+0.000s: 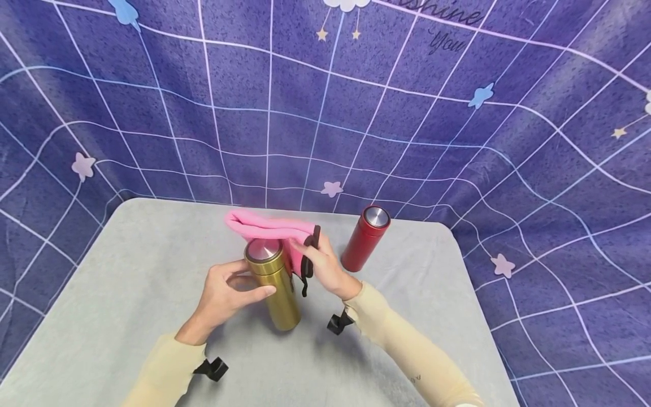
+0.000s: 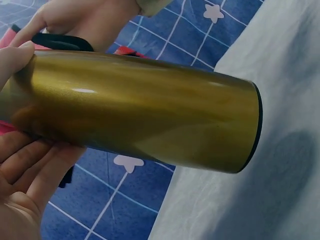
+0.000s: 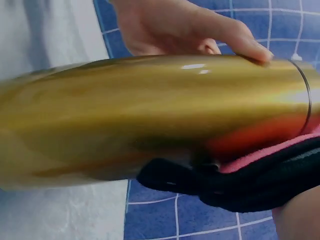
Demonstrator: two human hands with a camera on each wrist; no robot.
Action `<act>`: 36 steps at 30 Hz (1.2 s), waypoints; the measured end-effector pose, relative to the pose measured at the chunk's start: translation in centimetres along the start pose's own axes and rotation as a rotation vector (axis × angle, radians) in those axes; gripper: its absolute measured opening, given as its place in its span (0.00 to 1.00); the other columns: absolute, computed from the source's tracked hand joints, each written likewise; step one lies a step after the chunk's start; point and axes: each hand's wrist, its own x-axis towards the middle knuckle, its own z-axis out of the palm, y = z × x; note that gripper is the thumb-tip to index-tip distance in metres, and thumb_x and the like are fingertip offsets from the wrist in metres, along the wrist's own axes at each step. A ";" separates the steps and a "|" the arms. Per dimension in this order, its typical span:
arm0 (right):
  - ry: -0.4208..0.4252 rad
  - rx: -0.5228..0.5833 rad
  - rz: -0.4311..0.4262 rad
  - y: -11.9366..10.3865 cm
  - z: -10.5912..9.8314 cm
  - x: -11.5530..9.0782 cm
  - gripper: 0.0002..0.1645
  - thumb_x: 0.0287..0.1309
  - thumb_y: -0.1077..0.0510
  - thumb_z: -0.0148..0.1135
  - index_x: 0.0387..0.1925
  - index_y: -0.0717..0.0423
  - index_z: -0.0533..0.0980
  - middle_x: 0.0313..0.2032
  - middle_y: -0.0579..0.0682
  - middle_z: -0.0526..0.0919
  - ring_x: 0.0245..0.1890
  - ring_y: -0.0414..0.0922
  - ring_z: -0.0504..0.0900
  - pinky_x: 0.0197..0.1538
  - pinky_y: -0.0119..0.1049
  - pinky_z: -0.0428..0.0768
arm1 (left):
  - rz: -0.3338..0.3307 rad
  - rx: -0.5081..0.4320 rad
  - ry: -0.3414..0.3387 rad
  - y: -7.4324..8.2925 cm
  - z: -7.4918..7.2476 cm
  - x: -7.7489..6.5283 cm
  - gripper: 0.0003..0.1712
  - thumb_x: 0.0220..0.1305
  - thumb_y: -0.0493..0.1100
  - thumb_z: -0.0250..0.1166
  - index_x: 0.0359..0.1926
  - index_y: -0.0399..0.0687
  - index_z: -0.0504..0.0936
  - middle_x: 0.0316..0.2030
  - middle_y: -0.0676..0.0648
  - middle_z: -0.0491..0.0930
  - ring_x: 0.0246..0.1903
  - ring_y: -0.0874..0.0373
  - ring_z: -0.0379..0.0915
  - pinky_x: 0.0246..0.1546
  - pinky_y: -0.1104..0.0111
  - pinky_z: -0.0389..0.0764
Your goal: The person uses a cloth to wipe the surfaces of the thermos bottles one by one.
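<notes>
A gold thermos flask (image 1: 281,297) with a silver-topped lid is gripped in my left hand (image 1: 220,294), thumb on the near side and fingers behind. In the left wrist view its base hangs over the grey cloth, which carries its shadow. My right hand (image 1: 328,270) pinches a folded pink fabric piece (image 1: 269,226) by its black-trimmed end. This soft piece lies behind and beside the flask's upper part. In the right wrist view, its black strap (image 3: 170,175) runs along the gold body, and pink edging shows near the lid seam.
A red thermos flask (image 1: 362,243) with a silver lid top stands just beyond my right hand. Grey cloth (image 1: 152,254) covers the table, and a blue-purple grid curtain (image 1: 285,130) rises along its back and sides. Black mounts (image 1: 212,369) sit at both wrists.
</notes>
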 end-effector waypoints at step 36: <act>0.618 0.256 0.473 3.7 2.1 -9.4 0.07 0.76 0.57 0.60 0.44 0.56 0.81 0.33 0.46 0.82 0.32 0.40 0.81 0.38 0.28 0.79 | 0.131 -0.167 0.198 2.6 -2.2 2.3 0.21 0.48 0.16 0.74 0.46 0.29 0.89 0.39 0.50 0.92 0.41 0.62 0.89 0.45 0.69 0.91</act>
